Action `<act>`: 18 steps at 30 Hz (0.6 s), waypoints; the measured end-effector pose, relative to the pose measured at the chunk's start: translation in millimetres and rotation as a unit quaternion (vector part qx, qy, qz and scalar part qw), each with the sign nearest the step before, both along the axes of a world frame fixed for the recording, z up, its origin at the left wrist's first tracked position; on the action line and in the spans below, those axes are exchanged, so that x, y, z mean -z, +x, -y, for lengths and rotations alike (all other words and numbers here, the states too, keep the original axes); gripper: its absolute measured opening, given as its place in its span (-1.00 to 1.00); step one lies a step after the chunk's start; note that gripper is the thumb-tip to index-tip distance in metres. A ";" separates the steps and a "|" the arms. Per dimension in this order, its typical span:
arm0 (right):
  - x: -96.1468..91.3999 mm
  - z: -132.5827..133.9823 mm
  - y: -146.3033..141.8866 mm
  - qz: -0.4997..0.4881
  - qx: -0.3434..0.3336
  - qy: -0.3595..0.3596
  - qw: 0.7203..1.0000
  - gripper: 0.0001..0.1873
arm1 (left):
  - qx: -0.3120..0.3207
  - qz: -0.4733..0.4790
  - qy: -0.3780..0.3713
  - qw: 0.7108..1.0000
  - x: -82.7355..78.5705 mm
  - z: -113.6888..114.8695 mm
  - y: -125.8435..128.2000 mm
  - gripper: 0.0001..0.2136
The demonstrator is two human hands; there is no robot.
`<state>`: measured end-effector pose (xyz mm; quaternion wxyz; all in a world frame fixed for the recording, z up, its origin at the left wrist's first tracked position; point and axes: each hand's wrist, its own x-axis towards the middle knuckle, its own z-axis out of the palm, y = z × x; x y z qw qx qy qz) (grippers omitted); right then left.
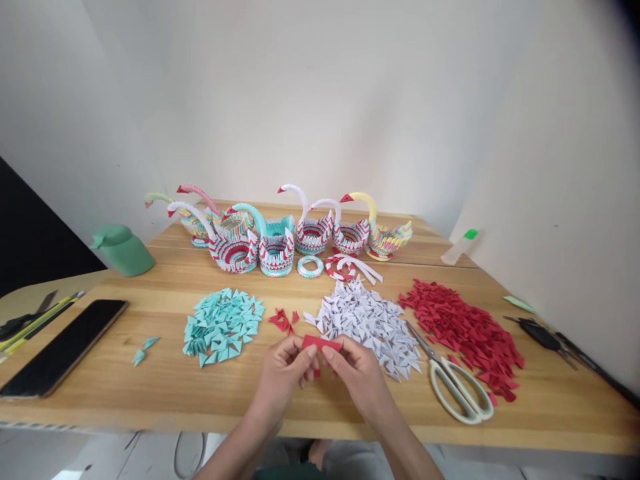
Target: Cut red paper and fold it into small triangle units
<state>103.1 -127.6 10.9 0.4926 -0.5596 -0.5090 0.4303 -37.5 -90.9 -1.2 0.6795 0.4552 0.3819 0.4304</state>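
Observation:
Between both hands, near the table's front edge, is a small piece of red paper [323, 343]. My left hand [284, 367] pinches its left end with thumb and fingers, and my right hand [357, 369] pinches the right end. A bit of red also shows below, by the left fingertips; whether it belongs to the same piece I cannot tell. Just beyond the hands lie a few red folded pieces [284, 321]. A heap of white folded paper triangles [365, 320] spreads behind my right hand. To the left sits a heap of turquoise triangles [223, 327].
Scissors [457, 387] and a heap of red triangles [465, 333] lie on the right. Several folded-paper swans [275, 247] stand at the back, with paper rings [310, 267] before them. A phone [65, 347] and a green container [124, 252] are on the left.

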 end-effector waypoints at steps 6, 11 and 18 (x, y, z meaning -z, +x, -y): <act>-0.8 -0.9 -2.2 -0.058 -0.042 -0.001 0.997 -0.66 | 0.018 0.087 -0.064 0.994 -0.7 -2.9 -3.9 -0.70; -3.9 -1.8 -2.4 -0.017 -0.046 0.001 0.999 -0.65 | 0.004 0.123 -0.081 0.989 -7.7 -7.5 -8.7 -0.71; -7.9 -7.0 -6.6 0.124 0.033 0.035 0.991 -0.63 | 0.004 0.056 -0.029 0.998 -16.5 -16.5 -7.5 -0.67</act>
